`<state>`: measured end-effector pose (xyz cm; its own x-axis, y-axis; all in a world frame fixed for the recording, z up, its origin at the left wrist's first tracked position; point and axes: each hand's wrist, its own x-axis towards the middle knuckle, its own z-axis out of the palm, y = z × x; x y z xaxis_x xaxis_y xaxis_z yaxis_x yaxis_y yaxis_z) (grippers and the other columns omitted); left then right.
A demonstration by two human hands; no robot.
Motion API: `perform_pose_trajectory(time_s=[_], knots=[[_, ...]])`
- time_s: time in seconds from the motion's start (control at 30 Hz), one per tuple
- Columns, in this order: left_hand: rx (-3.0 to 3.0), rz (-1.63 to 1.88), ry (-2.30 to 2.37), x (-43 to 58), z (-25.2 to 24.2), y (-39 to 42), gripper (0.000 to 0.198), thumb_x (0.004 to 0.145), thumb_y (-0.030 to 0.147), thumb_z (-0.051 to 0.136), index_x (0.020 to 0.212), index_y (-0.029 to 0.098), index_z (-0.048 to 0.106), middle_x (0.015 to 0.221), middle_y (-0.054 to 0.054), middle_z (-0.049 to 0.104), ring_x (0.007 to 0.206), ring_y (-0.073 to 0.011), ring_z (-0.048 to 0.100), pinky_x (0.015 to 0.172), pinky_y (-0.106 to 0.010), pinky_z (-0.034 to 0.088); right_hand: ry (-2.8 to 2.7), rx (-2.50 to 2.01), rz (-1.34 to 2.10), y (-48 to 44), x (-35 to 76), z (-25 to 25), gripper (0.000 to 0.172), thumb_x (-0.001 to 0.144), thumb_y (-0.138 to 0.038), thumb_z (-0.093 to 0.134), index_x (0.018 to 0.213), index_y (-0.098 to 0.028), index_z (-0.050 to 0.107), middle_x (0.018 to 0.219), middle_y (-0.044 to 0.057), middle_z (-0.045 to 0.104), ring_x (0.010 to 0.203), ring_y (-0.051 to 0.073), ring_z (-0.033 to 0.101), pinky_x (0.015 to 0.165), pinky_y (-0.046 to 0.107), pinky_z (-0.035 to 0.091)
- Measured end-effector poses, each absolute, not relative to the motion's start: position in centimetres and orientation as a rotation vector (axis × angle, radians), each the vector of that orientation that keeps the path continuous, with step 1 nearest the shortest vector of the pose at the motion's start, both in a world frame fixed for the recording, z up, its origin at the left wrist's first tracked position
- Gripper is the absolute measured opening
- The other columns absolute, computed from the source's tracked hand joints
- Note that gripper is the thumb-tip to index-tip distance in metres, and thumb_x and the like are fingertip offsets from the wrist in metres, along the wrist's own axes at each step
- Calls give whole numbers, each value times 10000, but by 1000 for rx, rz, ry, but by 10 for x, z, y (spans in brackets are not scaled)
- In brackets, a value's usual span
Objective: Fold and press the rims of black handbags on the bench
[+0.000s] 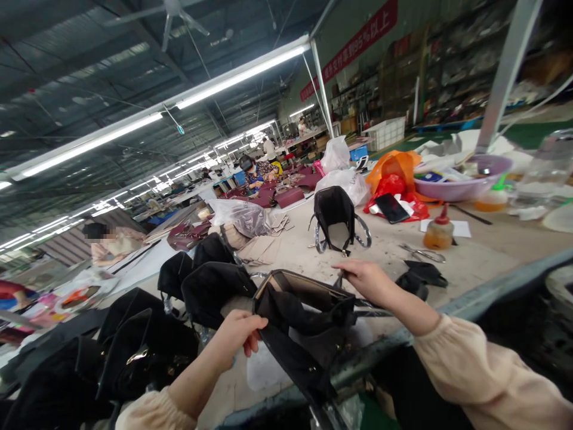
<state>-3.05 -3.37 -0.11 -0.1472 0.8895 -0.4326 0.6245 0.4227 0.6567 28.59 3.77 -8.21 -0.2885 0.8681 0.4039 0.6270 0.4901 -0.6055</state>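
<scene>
A black handbag (304, 322) lies open at the near edge of the worktable (470, 263), its tan lining showing. My left hand (239, 334) is closed on the bag's near left edge. My right hand (364, 278) pinches the far right rim of the bag's opening, where a small dark tab sticks up. Both sleeves are cream. Several more black handbags (210, 286) are piled to the left of the one I hold.
Another black bag (335, 218) with wrapped handles stands upright farther back. Scissors (423, 254), an amber glue bottle (439, 230), a phone (391, 208), a purple basin (463, 179) and plastic sacks lie to the right. Other people sit at tables behind.
</scene>
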Motion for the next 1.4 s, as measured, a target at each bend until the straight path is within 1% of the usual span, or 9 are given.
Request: perform_pose_trajectory(time_s=[0.2,0.37,0.57,0.67,0.77,0.87,1.07,1.23,1.4], knots=[[1081,452,1843,-34,-14,-39,503,691,600,482,478,146,536,375,-34,507,332,-100,407,443,-241,337,-2039,-1181,484,75,260,-60,468,691,-37,525,1099,-178,707,1200,104,644,1113,230,596,1013,338,438],[1579,180,1978,-39,18,-35,572,806,624,431,473,167,521,400,-23,514,361,-130,453,436,-248,331,-1841,-1176,539,21,281,-52,484,820,-251,564,1302,-209,565,1384,86,501,1247,224,496,1067,362,388],[2509,407,1623,1,53,-22,285,855,432,559,878,192,709,881,-45,668,829,-181,612,791,-289,463,-1733,-1164,626,-12,274,-74,457,818,-368,619,1234,-176,609,1171,110,654,1070,243,609,955,395,474],[2648,317,1508,28,40,-11,326,785,454,662,983,203,723,1032,-76,640,952,-229,585,897,-368,451,-1727,-1197,658,-2,264,-73,481,830,-406,614,1243,-159,599,1026,87,684,909,212,639,849,368,507],[2734,179,1496,44,24,-1,356,739,491,705,951,205,730,971,-70,628,930,-250,568,861,-407,466,-1773,-1190,691,7,260,-68,516,781,-421,682,1230,-176,617,995,68,678,839,194,626,802,348,502],[2810,82,1492,46,16,5,215,758,430,705,805,223,734,944,-60,610,908,-249,555,815,-412,475,-1818,-1103,772,14,258,-64,432,735,-403,740,1122,-219,690,965,48,679,848,188,619,777,310,485],[2847,201,1632,36,10,17,172,839,292,616,720,213,714,1312,-107,517,1193,-336,458,933,-517,424,-1809,-993,944,25,253,-60,197,776,-391,716,922,-267,764,810,15,669,774,160,620,720,271,453],[2749,137,1517,33,3,27,186,890,224,544,745,212,659,1217,-35,649,1097,-249,589,1049,-578,331,-1795,-945,888,26,250,-64,183,801,-384,696,889,-240,766,776,21,658,746,152,614,691,265,446],[2692,183,1524,30,1,31,176,898,232,547,757,218,650,1160,-11,684,1089,-236,611,1065,-596,307,-1761,-953,822,27,248,-69,173,815,-365,685,886,-228,763,775,25,662,749,147,612,681,257,448]])
